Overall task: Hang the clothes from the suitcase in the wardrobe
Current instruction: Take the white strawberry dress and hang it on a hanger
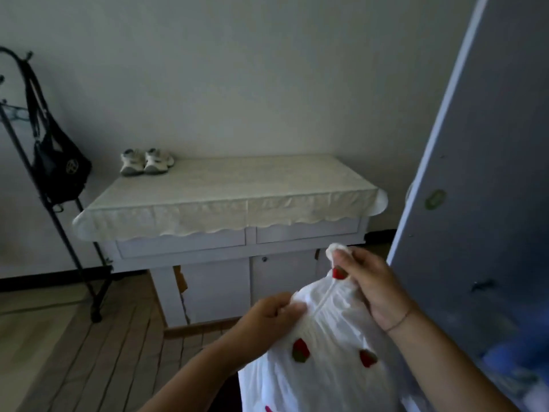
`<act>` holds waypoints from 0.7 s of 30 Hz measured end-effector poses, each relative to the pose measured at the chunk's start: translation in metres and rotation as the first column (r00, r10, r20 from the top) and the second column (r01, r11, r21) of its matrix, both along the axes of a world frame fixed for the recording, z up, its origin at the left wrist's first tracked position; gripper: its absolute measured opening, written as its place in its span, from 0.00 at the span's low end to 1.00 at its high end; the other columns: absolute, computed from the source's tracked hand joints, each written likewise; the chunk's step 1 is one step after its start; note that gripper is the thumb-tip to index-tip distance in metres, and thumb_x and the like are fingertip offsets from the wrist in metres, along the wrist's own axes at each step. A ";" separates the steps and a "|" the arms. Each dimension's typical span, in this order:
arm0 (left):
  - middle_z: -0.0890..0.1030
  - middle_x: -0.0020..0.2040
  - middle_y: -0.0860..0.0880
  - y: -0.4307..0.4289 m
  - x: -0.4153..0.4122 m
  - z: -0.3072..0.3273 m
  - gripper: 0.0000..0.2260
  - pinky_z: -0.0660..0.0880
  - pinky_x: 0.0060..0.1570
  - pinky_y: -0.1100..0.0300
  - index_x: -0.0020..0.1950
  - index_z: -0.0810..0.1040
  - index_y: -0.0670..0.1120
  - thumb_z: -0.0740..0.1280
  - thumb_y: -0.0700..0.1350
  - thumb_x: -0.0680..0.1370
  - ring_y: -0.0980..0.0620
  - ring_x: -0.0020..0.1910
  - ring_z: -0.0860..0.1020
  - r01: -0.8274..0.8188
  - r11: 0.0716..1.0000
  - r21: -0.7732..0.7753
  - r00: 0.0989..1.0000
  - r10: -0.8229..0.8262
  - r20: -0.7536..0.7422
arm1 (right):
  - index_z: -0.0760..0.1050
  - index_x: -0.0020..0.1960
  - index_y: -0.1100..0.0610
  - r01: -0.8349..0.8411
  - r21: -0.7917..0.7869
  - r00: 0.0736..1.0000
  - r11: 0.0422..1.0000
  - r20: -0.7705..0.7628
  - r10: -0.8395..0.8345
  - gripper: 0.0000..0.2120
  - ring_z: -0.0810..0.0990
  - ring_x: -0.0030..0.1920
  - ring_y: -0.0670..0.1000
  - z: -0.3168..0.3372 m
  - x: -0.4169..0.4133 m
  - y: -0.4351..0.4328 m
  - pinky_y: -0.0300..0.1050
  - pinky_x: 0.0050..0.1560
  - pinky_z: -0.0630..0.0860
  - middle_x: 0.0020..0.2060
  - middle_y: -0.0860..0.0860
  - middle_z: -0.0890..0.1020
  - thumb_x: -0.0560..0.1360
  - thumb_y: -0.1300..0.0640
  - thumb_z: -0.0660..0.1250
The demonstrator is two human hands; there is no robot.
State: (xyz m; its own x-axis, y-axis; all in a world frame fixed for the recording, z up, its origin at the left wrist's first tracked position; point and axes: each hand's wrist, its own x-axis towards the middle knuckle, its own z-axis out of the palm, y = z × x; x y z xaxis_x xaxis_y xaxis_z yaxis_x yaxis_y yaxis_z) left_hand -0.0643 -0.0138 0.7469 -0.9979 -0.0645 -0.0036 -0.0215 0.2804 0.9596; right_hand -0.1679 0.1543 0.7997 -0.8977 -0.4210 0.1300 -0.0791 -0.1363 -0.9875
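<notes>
In front of the bench (237, 185), a white strawberry-print garment (326, 370) is held up. The left hand (267, 316) has its fingers curled round the fabric, and the right hand (371, 283) fingers pinch its top.

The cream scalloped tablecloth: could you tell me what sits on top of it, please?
A pair of white sneakers stands at the cream tablecloth's far left corner. The white cabinet's top beneath is hidden; only its drawer fronts show.

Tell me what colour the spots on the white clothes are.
Red with some green. The spots on the white garment show best in the head view.
</notes>
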 end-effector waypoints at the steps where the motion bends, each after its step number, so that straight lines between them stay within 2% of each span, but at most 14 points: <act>1: 0.77 0.38 0.53 0.003 -0.001 0.000 0.21 0.73 0.42 0.57 0.43 0.77 0.45 0.64 0.64 0.72 0.56 0.39 0.76 0.046 0.999 0.021 0.999 -0.046 -0.002 | 0.80 0.36 0.57 0.034 -0.066 0.999 0.997 -0.016 -0.035 0.31 0.77 0.34 0.44 0.012 0.001 0.008 0.35 0.38 0.75 0.30 0.49 0.80 0.49 0.32 0.77; 3: 0.80 0.41 0.56 0.009 -0.001 0.000 0.17 0.75 0.46 0.60 0.46 0.77 0.51 0.67 0.64 0.72 0.59 0.42 0.78 0.138 0.990 -0.041 0.990 -0.137 0.039 | 0.81 0.35 0.54 0.086 -0.181 0.994 0.980 -0.048 -0.096 0.29 0.77 0.33 0.42 0.034 0.004 0.022 0.34 0.38 0.76 0.30 0.47 0.80 0.46 0.32 0.78; 5: 0.82 0.48 0.58 0.014 -0.002 -0.004 0.16 0.77 0.52 0.63 0.53 0.77 0.56 0.70 0.63 0.71 0.63 0.48 0.79 0.243 0.958 -0.154 0.966 -0.225 0.127 | 0.82 0.34 0.51 0.155 -0.223 0.979 0.962 -0.096 -0.180 0.26 0.78 0.35 0.43 0.054 0.005 0.031 0.38 0.42 0.77 0.30 0.45 0.80 0.48 0.32 0.77; 7: 0.81 0.55 0.57 0.011 -0.006 -0.014 0.21 0.76 0.57 0.59 0.60 0.75 0.58 0.72 0.61 0.69 0.61 0.54 0.79 0.359 0.901 -0.244 0.929 -0.318 0.190 | 0.82 0.36 0.52 0.255 -0.257 0.950 0.932 -0.110 -0.291 0.21 0.79 0.38 0.44 0.071 0.000 0.042 0.45 0.47 0.76 0.32 0.44 0.81 0.54 0.36 0.77; 8: 0.81 0.56 0.56 0.009 -0.009 -0.016 0.22 0.76 0.58 0.58 0.62 0.75 0.58 0.72 0.60 0.70 0.60 0.55 0.79 0.379 0.889 -0.256 0.921 -0.334 0.201 | 0.81 0.36 0.53 0.311 -0.274 0.930 0.910 -0.112 -0.352 0.18 0.79 0.37 0.44 0.078 -0.003 0.049 0.46 0.46 0.75 0.31 0.44 0.81 0.59 0.40 0.76; 10: 0.82 0.52 0.53 0.000 -0.019 -0.016 0.18 0.77 0.55 0.57 0.58 0.76 0.57 0.74 0.55 0.70 0.58 0.50 0.80 0.279 0.933 -0.226 0.957 -0.250 0.150 | 0.79 0.36 0.55 0.413 -0.266 0.877 0.871 -0.142 -0.459 0.14 0.78 0.35 0.45 0.090 -0.012 0.066 0.44 0.43 0.76 0.31 0.46 0.80 0.65 0.44 0.74; 13: 0.81 0.39 0.51 -0.016 -0.037 0.009 0.11 0.76 0.40 0.60 0.45 0.76 0.55 0.75 0.55 0.68 0.57 0.38 0.78 0.012 0.982 -0.189 1.000 -0.015 -0.016 | 0.80 0.39 0.54 0.498 -0.255 0.822 0.829 -0.165 -0.545 0.13 0.79 0.36 0.45 0.100 -0.022 0.092 0.42 0.41 0.76 0.33 0.46 0.81 0.66 0.44 0.72; 15: 0.82 0.36 0.50 -0.022 -0.046 0.037 0.12 0.75 0.39 0.59 0.41 0.80 0.51 0.74 0.58 0.69 0.57 0.36 0.79 0.012 0.983 -0.184 0.996 -0.029 -0.090 | 0.81 0.39 0.52 0.546 -0.213 0.790 0.811 -0.192 -0.582 0.17 0.78 0.39 0.47 0.102 -0.028 0.108 0.43 0.43 0.76 0.35 0.48 0.81 0.62 0.39 0.73; 17: 0.84 0.36 0.47 -0.024 -0.053 0.065 0.13 0.75 0.41 0.57 0.43 0.83 0.45 0.71 0.54 0.73 0.55 0.36 0.80 0.064 0.990 -0.130 0.990 -0.079 -0.117 | 0.81 0.41 0.52 0.574 -0.138 0.776 0.807 -0.224 -0.590 0.20 0.78 0.43 0.50 0.103 -0.032 0.122 0.47 0.48 0.75 0.39 0.51 0.81 0.60 0.36 0.74; 19: 0.83 0.35 0.47 -0.023 -0.061 0.091 0.12 0.75 0.40 0.57 0.42 0.82 0.42 0.68 0.50 0.76 0.53 0.36 0.79 0.086 0.995 -0.057 0.987 -0.093 -0.131 | 0.80 0.47 0.57 0.588 -0.082 0.772 0.805 -0.242 -0.588 0.15 0.77 0.46 0.52 0.102 -0.038 0.133 0.48 0.49 0.74 0.42 0.54 0.80 0.71 0.45 0.70; 21: 0.81 0.33 0.47 -0.017 -0.068 0.115 0.13 0.74 0.37 0.59 0.39 0.81 0.43 0.67 0.50 0.76 0.51 0.34 0.79 0.076 0.997 0.023 0.989 -0.073 -0.132 | 0.76 0.53 0.64 0.610 -0.014 0.762 0.792 -0.266 -0.591 0.13 0.77 0.47 0.52 0.099 -0.044 0.141 0.45 0.48 0.74 0.44 0.54 0.80 0.77 0.55 0.65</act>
State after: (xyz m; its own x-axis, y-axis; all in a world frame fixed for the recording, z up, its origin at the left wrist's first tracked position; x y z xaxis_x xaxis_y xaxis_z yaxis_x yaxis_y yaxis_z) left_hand -0.1319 -0.0312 0.8621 -0.9919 0.0085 0.1268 0.1249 0.2495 0.9603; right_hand -0.2122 0.2957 0.8990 -0.9121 0.1772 0.3696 -0.3594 0.0880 -0.9290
